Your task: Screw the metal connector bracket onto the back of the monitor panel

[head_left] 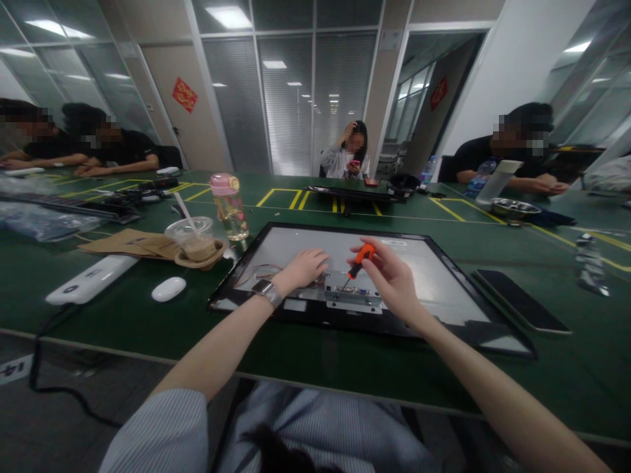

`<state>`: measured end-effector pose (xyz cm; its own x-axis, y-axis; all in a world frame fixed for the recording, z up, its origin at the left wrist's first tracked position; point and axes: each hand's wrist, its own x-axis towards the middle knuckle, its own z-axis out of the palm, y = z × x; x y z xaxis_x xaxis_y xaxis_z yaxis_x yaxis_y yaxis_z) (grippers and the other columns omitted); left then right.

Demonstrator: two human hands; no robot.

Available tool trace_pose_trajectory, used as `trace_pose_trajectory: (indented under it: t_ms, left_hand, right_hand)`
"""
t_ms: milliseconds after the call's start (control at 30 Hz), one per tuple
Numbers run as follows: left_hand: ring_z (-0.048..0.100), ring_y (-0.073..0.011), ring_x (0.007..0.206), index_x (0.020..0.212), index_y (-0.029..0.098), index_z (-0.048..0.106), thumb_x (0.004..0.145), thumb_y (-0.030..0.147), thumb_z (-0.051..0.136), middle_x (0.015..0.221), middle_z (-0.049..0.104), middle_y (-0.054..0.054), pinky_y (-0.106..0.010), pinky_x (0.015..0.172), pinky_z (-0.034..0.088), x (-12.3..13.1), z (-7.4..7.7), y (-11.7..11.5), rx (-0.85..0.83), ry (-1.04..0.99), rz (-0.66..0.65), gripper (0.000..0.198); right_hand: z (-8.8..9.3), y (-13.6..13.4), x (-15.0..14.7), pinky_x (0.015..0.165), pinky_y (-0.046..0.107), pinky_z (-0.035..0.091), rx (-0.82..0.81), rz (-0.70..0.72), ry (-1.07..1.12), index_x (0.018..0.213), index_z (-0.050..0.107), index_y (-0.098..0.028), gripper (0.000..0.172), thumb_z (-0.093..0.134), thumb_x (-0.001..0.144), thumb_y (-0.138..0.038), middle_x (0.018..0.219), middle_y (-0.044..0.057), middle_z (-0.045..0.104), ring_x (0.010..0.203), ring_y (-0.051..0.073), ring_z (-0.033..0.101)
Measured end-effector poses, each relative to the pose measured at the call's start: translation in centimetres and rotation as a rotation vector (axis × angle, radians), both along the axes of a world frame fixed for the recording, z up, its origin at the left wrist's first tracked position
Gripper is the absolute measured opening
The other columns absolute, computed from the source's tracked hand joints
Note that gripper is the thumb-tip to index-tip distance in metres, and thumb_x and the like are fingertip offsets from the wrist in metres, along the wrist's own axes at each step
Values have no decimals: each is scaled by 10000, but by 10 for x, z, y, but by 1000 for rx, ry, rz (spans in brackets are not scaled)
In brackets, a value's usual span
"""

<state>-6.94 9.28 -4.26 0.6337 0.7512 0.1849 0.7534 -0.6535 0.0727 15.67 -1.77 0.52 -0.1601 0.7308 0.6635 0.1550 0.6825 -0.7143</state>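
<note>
A flat monitor panel [434, 276] in a black frame lies back-up on the green table in front of me. My right hand [392, 279] is closed round a small orange-handled screwdriver [359, 257], whose tip points down at a grey metal bracket [352, 292] near the panel's lower middle. My left hand [303, 268], with a watch on the wrist, rests on the panel just left of the bracket, fingers curled down against the surface. Thin wires [256, 270] run across the panel's left part.
On the left stand a plastic cup with a straw [193, 238], a pink-capped bottle [229, 205], a white mouse [168, 288] and a white power strip [91, 278]. A dark phone [520, 299] lies right of the panel. Other people sit around the table's far sides.
</note>
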Motion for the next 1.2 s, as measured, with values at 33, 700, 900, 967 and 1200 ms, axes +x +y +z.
trace_pose_trajectory:
  t_ms: [33,700,900,967,1200]
  left_hand:
    - [516,-283,1489,1506,175,549,1129,329,389,1579,560,-169,-474,1227,421,0,0,0,7,2,3,438]
    - [503,-289,1504,1515,171,537,1135,322,410,1583,558,-161,-483,1227,424,0,-1,0,-18,8,14,428]
    - [498,-297,1507,1514,169,538,1133,311,416,1579,562,-162,-501,1239,410,0,-4,2,7,16,0,424]
    - [493,-298,1511,1528,171,524,1132,315,417,1588,553,-163,-502,1236,414,0,-4,1,-2,6,12,435]
    - [494,-300,1511,1527,170,530,1134,329,390,1591,546,-176,-511,1231,419,0,1,-3,-17,-2,15,446]
  right_hand:
    - [0,0,0,924,470,662,-3,-23,-6,1397,645,-271,378,612,1022,-308,1166,89,765,987,250,794]
    - [4,-4,-3,1002,465,635,50,-66,-2,1399,652,-275,381,584,1024,-271,1207,96,749,1067,240,755]
    - [3,-1,-2,983,485,636,80,-37,-31,1287,709,-304,310,674,979,-298,1173,74,754,1058,250,744]
    - [5,0,-3,936,469,649,100,-85,-37,1212,741,-313,283,734,929,-290,1110,57,747,1001,241,727]
    - [3,-2,-4,910,462,664,77,-171,-24,1237,725,-283,304,700,934,-261,1074,60,743,950,237,732]
